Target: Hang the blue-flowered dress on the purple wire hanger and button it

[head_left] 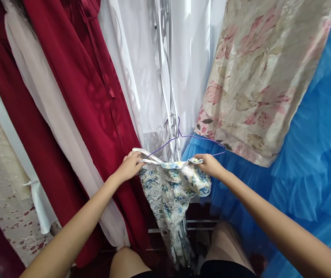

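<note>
A white dress with blue and yellow flowers (173, 193) hangs down in front of my knees, held at its top edge by both hands. My left hand (130, 166) grips the top corner by a white strap, fingers closed on the cloth. On the other side my right hand (210, 165) pinches the opposite top edge. A thin purple wire hanger (194, 136) shows behind the dress top, its right end sticking out beyond the cloth above my right hand. Its left arm slopes down toward the white strap. The fingertips are partly hidden by fabric.
Dark red gowns (75, 77) and a pale pink one (46, 92) hang at the left. White cloth (188, 58) hangs behind the hanger. On the right hang a beige floral garment (258, 77) and a ruffled blue tulle dress (313, 154). A metal rail (203, 221) runs low near my knees.
</note>
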Action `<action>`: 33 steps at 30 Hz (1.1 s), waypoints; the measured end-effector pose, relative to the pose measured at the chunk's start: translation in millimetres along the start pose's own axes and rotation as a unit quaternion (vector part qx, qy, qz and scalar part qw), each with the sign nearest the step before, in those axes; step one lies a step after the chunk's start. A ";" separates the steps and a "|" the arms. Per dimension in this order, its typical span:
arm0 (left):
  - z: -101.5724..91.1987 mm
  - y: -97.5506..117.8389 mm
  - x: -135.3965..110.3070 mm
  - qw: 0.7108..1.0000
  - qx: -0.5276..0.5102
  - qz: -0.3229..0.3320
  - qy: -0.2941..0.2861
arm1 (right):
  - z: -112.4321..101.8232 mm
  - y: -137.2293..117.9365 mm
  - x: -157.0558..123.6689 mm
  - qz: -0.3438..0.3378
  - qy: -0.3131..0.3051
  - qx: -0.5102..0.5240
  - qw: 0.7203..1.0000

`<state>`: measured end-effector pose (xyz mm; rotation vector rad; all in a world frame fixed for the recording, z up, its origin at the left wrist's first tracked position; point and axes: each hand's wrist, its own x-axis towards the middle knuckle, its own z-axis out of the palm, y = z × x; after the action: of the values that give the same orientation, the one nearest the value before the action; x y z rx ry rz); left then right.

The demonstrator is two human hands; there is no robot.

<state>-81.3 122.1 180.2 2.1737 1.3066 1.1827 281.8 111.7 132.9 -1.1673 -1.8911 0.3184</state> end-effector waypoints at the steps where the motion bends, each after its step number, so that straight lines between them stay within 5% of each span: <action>1: 5.0 10.2 1.1 1.000 0.010 0.025 -0.007 | 1.3 -2.6 -5.5 -0.005 -0.016 -0.002 1.000; 5: 29.2 48.9 -2.6 0.985 0.087 0.148 -0.027 | 2.9 -18.4 -29.2 -0.035 -0.080 0.014 0.996; 9: 40.6 63.9 -3.3 0.980 0.143 0.136 0.012 | -12.0 -14.0 -46.8 -0.043 -0.030 0.028 0.998; 14: 33.1 59.5 5.3 0.992 0.005 0.109 -0.061 | -51.8 29.5 -46.1 0.021 0.163 0.000 0.986; 19: 17.2 56.3 16.3 0.974 -0.164 0.021 -0.154 | -90.6 39.8 -27.8 0.039 0.059 -0.058 0.996; 26: -7.6 21.4 11.6 0.869 -0.448 -0.162 -0.136 | -130.0 -1.4 -26.2 0.059 -0.072 -0.071 0.993; 30: -1.7 -1.3 2.9 0.783 -0.586 -0.187 -0.090 | -125.9 -18.7 -26.8 0.163 -0.128 0.204 0.957; 33: 25.6 -10.6 -6.0 0.733 -0.644 -0.218 -0.019 | -96.9 -28.9 -28.3 0.167 -0.035 0.355 0.919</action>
<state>-68.3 125.6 155.3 0.7943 0.5157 1.2160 345.0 52.6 192.3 -0.9579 -1.4146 1.1423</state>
